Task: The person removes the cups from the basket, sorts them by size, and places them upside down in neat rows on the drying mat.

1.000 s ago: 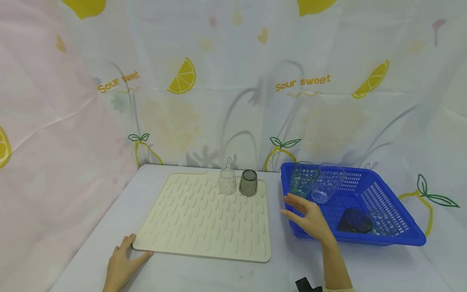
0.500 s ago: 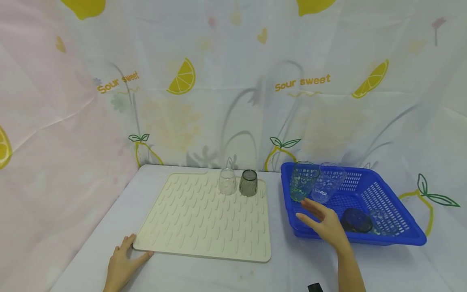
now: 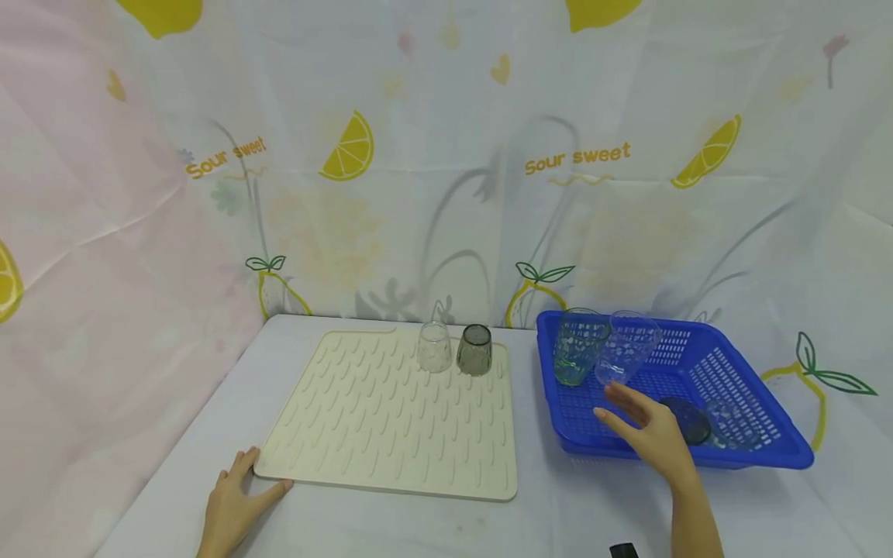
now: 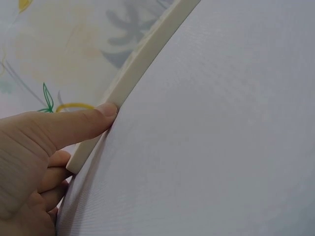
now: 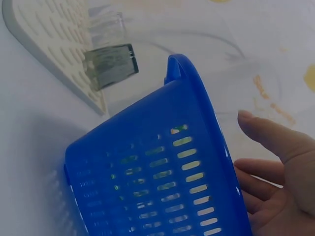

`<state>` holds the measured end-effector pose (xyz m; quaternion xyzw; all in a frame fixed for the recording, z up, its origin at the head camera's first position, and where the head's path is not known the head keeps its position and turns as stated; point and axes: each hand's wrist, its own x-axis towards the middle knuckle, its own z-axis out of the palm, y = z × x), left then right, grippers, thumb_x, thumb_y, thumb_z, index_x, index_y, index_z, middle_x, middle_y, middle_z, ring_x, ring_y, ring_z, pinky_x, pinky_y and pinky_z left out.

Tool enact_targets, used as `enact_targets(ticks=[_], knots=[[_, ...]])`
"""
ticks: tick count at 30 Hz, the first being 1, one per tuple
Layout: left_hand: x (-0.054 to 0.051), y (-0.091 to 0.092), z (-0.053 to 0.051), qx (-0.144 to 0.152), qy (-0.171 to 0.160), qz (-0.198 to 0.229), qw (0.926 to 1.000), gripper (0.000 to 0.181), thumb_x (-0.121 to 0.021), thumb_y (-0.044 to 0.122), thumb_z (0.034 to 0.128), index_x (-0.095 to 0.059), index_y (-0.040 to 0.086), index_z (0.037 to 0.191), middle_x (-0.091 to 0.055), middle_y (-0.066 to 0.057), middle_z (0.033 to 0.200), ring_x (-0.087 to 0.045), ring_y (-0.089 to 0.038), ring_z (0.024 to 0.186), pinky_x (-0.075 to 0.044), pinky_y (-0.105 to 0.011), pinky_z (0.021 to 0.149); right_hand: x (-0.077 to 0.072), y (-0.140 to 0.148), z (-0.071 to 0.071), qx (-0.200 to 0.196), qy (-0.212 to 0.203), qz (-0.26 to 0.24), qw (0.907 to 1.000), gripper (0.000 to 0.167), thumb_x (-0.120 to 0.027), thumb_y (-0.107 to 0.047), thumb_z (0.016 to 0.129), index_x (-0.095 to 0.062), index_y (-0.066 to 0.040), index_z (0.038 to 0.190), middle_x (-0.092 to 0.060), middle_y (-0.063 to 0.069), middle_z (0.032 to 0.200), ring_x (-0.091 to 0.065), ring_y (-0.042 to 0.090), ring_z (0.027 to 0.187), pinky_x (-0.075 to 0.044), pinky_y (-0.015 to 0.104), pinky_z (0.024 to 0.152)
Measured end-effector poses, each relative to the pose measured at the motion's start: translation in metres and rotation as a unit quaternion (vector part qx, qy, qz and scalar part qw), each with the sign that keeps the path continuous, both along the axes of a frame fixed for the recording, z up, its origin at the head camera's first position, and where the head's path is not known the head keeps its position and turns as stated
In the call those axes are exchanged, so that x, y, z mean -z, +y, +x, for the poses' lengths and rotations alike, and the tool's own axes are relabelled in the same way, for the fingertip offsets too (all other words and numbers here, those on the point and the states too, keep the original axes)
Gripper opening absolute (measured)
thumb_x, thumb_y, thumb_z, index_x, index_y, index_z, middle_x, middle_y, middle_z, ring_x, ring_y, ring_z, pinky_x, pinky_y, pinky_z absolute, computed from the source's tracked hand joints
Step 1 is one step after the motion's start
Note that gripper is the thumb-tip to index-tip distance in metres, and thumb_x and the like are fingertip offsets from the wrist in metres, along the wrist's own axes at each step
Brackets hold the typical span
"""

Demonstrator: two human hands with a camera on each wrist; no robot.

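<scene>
My left hand (image 3: pixel 230 508) rests at the near left corner of a cream ribbed drying mat (image 3: pixel 391 418); in the left wrist view its straight thumb (image 4: pixel 83 125) touches the mat's edge. Two upside-down glasses, one clear (image 3: pixel 436 349) and one smoky grey (image 3: pixel 475 350), stand at the mat's back right. Over the near side of a blue plastic basket (image 3: pixel 753 453) hovers my right hand (image 3: pixel 656 442), fingers spread and holding nothing. Inside lean a greenish glass (image 3: pixel 579 349) and a clear glass (image 3: pixel 628 349). A dark glass (image 3: pixel 691 422), partly behind my hand, lies beside another clear glass (image 3: pixel 731 426).
A white cloth (image 3: pixel 474 531) covers the table, and a lemon-print curtain (image 3: pixel 432 217) hangs behind and to the left. The basket's raised rim (image 5: pixel 211 113) stands close to my right fingers. A small black object (image 3: pixel 623 550) shows at the bottom edge.
My right hand has moved rightward and slightly nearer, from the greenish glass towards the dark glass, fingers still apart. The left hand, the mat and the glasses have stayed in place.
</scene>
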<state>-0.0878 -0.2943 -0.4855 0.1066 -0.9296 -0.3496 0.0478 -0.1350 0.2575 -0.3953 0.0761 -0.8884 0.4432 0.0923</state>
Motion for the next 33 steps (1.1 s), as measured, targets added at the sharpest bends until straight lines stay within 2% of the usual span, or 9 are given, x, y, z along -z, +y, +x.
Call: enact_targets(ticks=[3, 6, 9, 12, 13, 20, 25, 28, 33], knots=[[0.000, 0.000, -0.001, 0.002, -0.008, 0.003, 1.0000, 0.089, -0.078, 0.029, 0.0750, -0.031, -0.019, 0.133, -0.019, -0.043, 0.138, -0.014, -0.069, 0.121, -0.016, -0.076, 0.097, 0.000, 0.005, 0.001, 0.013, 0.005, 0.004, 0.9999, 0.058, -0.067, -0.022, 0.089, -0.045, 0.009, 0.133, -0.057, 0.026, 0.125, -0.054, 0.041, 0.115, -0.040, 0.000, 0.082], [0.000, 0.001, -0.002, 0.002, -0.007, 0.002, 1.0000, 0.089, -0.078, 0.029, 0.0748, -0.031, -0.019, 0.133, -0.020, -0.042, 0.138, -0.015, -0.068, 0.122, -0.017, -0.076, 0.097, -0.001, 0.010, 0.001, 0.028, 0.005, 0.014, 0.9995, 0.060, -0.067, -0.023, 0.089, -0.044, 0.010, 0.133, -0.056, 0.027, 0.125, -0.053, 0.042, 0.115, -0.044, 0.004, 0.083], [0.000, 0.001, -0.002, 0.003, -0.008, 0.005, 1.0000, 0.089, -0.078, 0.029, 0.0750, -0.031, -0.019, 0.134, -0.020, -0.042, 0.139, -0.015, -0.067, 0.123, -0.016, -0.076, 0.098, -0.003, 0.016, 0.002, 0.045, -0.003, 0.029, 0.9986, 0.063, -0.066, -0.025, 0.089, -0.041, 0.011, 0.135, -0.054, 0.029, 0.126, -0.051, 0.045, 0.116, -0.052, 0.025, 0.088], [-0.001, 0.002, -0.001, 0.002, -0.011, 0.004, 0.9999, 0.089, -0.078, 0.029, 0.0752, -0.031, -0.019, 0.134, -0.020, -0.043, 0.138, -0.015, -0.068, 0.123, -0.016, -0.076, 0.097, -0.003, 0.023, 0.004, 0.060, -0.007, 0.045, 0.9971, 0.065, -0.067, -0.027, 0.089, -0.040, 0.013, 0.135, -0.053, 0.032, 0.126, -0.050, 0.047, 0.116, -0.047, 0.048, 0.090], [-0.001, 0.002, -0.001, 0.001, -0.011, 0.002, 0.9999, 0.089, -0.078, 0.030, 0.0751, -0.031, -0.018, 0.134, -0.021, -0.043, 0.138, -0.015, -0.068, 0.122, -0.017, -0.077, 0.097, -0.003, 0.025, 0.004, 0.064, -0.006, 0.052, 0.9966, 0.066, -0.067, -0.027, 0.089, -0.040, 0.013, 0.134, -0.053, 0.032, 0.125, -0.050, 0.048, 0.116, -0.045, 0.051, 0.090], [0.001, 0.002, 0.000, -0.008, -0.001, -0.003, 1.0000, 0.089, -0.079, 0.029, 0.0735, -0.032, -0.019, 0.133, -0.024, -0.042, 0.137, -0.021, -0.063, 0.125, -0.017, -0.074, 0.100, -0.004, 0.039, 0.006, 0.089, -0.016, 0.079, 0.9928, 0.069, -0.067, -0.028, 0.088, -0.040, 0.016, 0.132, -0.051, 0.035, 0.125, -0.048, 0.052, 0.115, -0.043, 0.057, 0.091], [0.000, 0.001, -0.001, -0.009, -0.016, -0.006, 0.9998, 0.090, -0.078, 0.030, 0.0748, -0.031, -0.018, 0.134, -0.022, -0.042, 0.138, -0.019, -0.063, 0.126, -0.017, -0.073, 0.101, -0.004, 0.050, 0.005, 0.107, -0.026, 0.095, 0.9894, 0.072, -0.067, -0.031, 0.088, -0.038, 0.018, 0.132, -0.048, 0.037, 0.126, -0.045, 0.054, 0.115, -0.040, 0.063, 0.092], [-0.002, 0.001, -0.003, -0.009, -0.026, -0.006, 0.9996, 0.091, -0.078, 0.030, 0.0756, -0.029, -0.018, 0.135, -0.021, -0.041, 0.139, -0.018, -0.062, 0.127, -0.016, -0.072, 0.102, -0.004, 0.058, 0.003, 0.122, -0.033, 0.126, 0.9839, 0.076, -0.066, -0.035, 0.088, -0.036, 0.018, 0.132, -0.044, 0.039, 0.128, -0.042, 0.056, 0.117, -0.037, 0.066, 0.093], [-0.001, 0.002, -0.002, -0.012, -0.012, -0.005, 0.9998, 0.090, -0.079, 0.029, 0.0743, -0.031, -0.018, 0.134, -0.023, -0.042, 0.138, -0.019, -0.064, 0.125, -0.017, -0.074, 0.100, -0.002, 0.070, -0.003, 0.136, -0.049, 0.188, 0.9714, 0.082, -0.065, -0.040, 0.087, -0.034, 0.022, 0.131, -0.036, 0.044, 0.130, -0.033, 0.061, 0.117, -0.031, 0.071, 0.095]])
